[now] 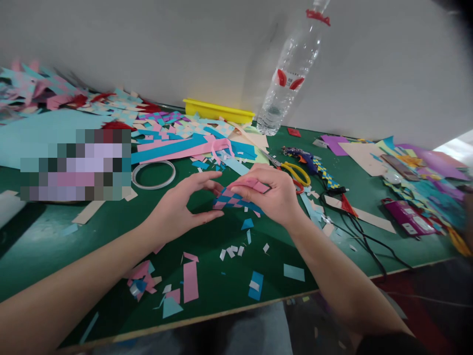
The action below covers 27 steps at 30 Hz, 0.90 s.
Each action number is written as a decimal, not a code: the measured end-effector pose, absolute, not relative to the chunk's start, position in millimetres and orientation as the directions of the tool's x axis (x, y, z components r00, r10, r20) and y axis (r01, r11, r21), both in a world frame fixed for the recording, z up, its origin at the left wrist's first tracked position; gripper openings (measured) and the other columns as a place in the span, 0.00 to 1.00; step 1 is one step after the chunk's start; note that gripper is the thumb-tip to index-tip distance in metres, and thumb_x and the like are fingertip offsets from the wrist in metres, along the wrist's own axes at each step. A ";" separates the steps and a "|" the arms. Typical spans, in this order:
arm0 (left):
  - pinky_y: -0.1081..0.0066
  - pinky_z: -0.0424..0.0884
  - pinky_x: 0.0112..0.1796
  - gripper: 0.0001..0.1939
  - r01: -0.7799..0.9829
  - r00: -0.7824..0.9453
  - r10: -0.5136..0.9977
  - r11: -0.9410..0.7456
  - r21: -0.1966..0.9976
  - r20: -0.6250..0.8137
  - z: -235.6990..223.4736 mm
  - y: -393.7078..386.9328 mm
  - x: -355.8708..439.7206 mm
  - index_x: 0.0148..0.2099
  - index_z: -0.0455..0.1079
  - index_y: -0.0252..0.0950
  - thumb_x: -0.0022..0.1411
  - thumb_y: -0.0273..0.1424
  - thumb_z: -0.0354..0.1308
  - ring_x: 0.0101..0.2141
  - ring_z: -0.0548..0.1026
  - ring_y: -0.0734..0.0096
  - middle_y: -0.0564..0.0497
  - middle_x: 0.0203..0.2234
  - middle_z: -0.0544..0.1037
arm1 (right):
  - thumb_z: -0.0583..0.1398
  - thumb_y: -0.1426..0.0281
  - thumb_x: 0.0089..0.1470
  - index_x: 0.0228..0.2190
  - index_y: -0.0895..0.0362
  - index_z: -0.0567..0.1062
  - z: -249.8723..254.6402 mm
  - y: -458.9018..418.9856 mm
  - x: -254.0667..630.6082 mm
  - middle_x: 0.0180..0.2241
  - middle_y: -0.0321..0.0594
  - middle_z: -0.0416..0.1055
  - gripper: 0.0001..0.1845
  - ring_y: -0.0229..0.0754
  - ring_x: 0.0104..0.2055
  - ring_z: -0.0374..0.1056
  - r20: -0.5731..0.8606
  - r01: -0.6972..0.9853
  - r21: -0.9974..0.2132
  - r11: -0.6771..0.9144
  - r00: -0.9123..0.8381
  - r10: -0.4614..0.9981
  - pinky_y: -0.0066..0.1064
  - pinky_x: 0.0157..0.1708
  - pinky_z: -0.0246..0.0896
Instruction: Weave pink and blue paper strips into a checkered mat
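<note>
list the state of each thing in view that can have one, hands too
pink-and-blue woven paper piece, held, partly covered
left hand, open beside that piece
right hand, closed on that piece
clear plastic bottle, standing, top out of view
thin pale ring, lying flat
yellow-handled metal scissors, lying, blade opening unclear
black cable, lying loosely bent

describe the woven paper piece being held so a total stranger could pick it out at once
Start at the tall clear bottle at the back of the green table, then come toward the person to their right grip. Held there is the woven paper piece. Its blue-and-pink checks set it apart from the plain scraps lying loose nearer the front edge.
</note>
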State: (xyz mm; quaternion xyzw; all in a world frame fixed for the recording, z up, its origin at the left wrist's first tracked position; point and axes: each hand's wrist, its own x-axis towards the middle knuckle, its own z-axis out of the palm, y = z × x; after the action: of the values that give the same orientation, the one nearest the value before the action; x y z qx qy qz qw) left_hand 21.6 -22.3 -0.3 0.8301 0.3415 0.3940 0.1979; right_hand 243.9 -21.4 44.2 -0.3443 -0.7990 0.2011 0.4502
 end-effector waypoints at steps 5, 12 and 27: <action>0.61 0.76 0.45 0.28 0.486 0.492 0.773 -0.626 0.610 0.401 -10.1 -16.5 18.6 0.62 0.63 0.44 0.61 0.43 0.62 0.41 0.79 0.61 0.49 0.42 0.80 | 0.66 0.60 0.53 0.29 0.53 0.81 46.0 -21.3 245.6 0.27 0.35 0.76 0.10 0.36 0.29 0.69 0.562 0.349 -0.691 0.633 -0.292 0.774 0.30 0.32 0.66; 0.58 0.75 0.47 0.16 0.491 0.496 0.746 -0.663 0.566 0.444 -15.8 -11.3 17.2 0.39 0.77 0.44 0.62 0.49 0.58 0.47 0.77 0.54 0.51 0.29 0.81 | 0.68 0.60 0.51 0.26 0.56 0.80 46.2 -24.2 244.3 0.27 0.36 0.75 0.12 0.36 0.28 0.69 0.501 0.319 -0.751 0.578 -0.296 0.813 0.29 0.31 0.66; 0.58 0.77 0.42 0.23 0.496 0.480 0.768 -0.636 0.591 0.423 -16.7 -7.1 14.3 0.30 0.77 0.43 0.60 0.55 0.55 0.44 0.79 0.52 0.51 0.25 0.81 | 0.71 0.59 0.44 0.32 0.55 0.79 41.3 -21.7 242.2 0.32 0.36 0.77 0.16 0.37 0.29 0.71 0.285 0.190 -0.921 0.339 -0.265 0.921 0.26 0.23 0.70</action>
State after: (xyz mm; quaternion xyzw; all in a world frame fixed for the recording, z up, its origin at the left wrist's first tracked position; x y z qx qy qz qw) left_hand 14.3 -7.1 -16.7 0.8371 0.3776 0.3423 0.1987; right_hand 242.2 -21.7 41.3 -0.4065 -0.6836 0.4063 0.4499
